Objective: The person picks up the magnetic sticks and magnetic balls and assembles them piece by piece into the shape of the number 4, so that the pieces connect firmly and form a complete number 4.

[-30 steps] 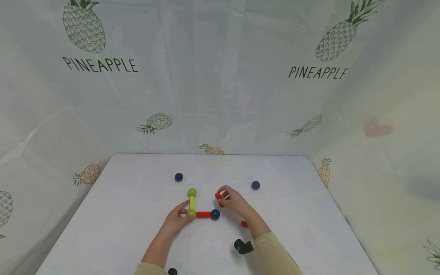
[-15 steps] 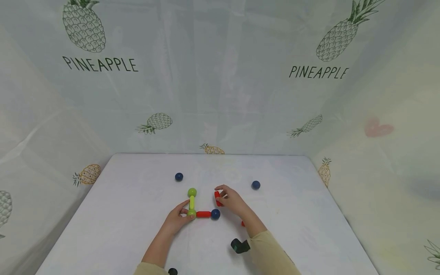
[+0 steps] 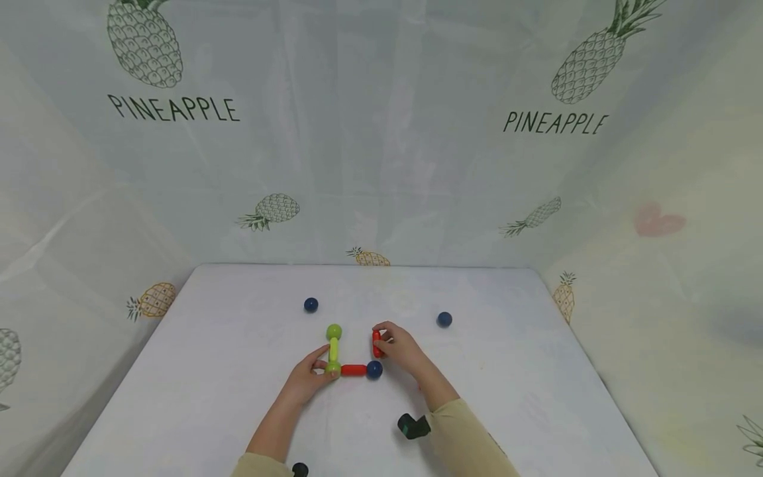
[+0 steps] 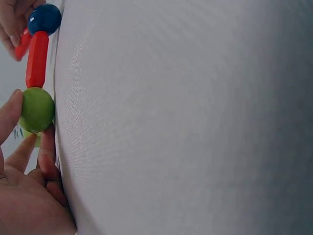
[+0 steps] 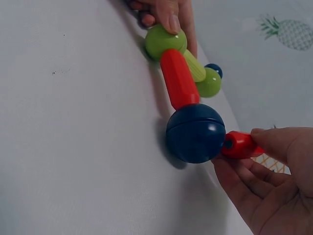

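Observation:
My left hand [image 3: 310, 377] holds the near green ball [image 4: 37, 110] between thumb and fingers. From that ball a light green rod [image 3: 334, 349] runs away to a second green ball [image 3: 334, 332]. A red rod [image 3: 354, 370] joins it on the right to a blue ball [image 5: 195, 133]. My right hand [image 3: 401, 346] pinches another red rod [image 5: 239, 145] by thumb and fingers. This rod's end meets the blue ball's far side or sits very close to it; whether it is attached I cannot tell.
Two loose dark blue balls, a left one [image 3: 310, 305] and a right one [image 3: 444, 319], lie farther back on the white table [image 3: 238, 318]. A black bent object [image 3: 412, 426] is beside the right sleeve. A dark round object [image 3: 301, 470] sits at the bottom edge.
My right hand has moved slightly left and turned the red rod from a slant to nearly straight, in line with the blue ball. The left hand keeps its hold.

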